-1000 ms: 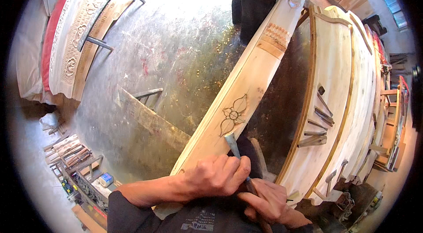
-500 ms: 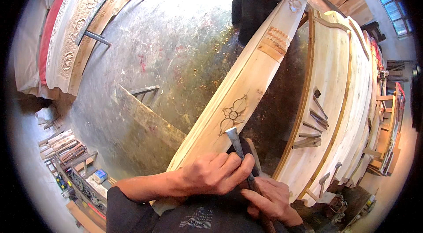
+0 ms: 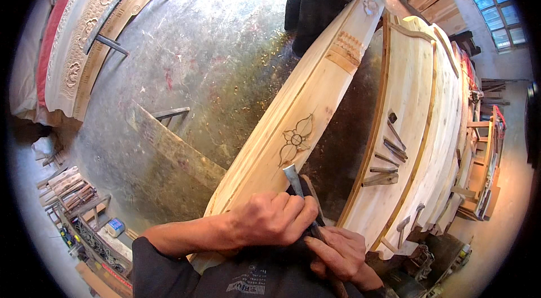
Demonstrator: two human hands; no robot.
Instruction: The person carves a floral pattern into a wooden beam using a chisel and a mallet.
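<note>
A long pale timber plank (image 3: 259,151) runs diagonally from near my body toward the top right. It bears a pencilled flower design (image 3: 296,139) and carved patches (image 3: 345,48) farther up. My left hand (image 3: 273,220) is closed round the shaft of a metal chisel (image 3: 292,178), knuckles up, at the plank's near right part. Lower down, my right hand (image 3: 336,253) grips the same tool's darker handle. The flat blade tip lies just below the drawn flower, close to the plank's edge; whether it touches the wood I cannot tell.
Another person in dark clothing (image 3: 313,7) stands at the plank's far end. Stacked boards (image 3: 414,129) on the right carry several chisels (image 3: 391,146). Carved panels (image 3: 79,67) rest on metal supports at upper left. A loose board (image 3: 174,146) and stand lie left; timber offcuts (image 3: 62,185) sit lower left.
The whole view has shifted, so the scene sits farther left in the picture. Both hands keep their grip on the chisel and have moved only slightly relative to the plank.
</note>
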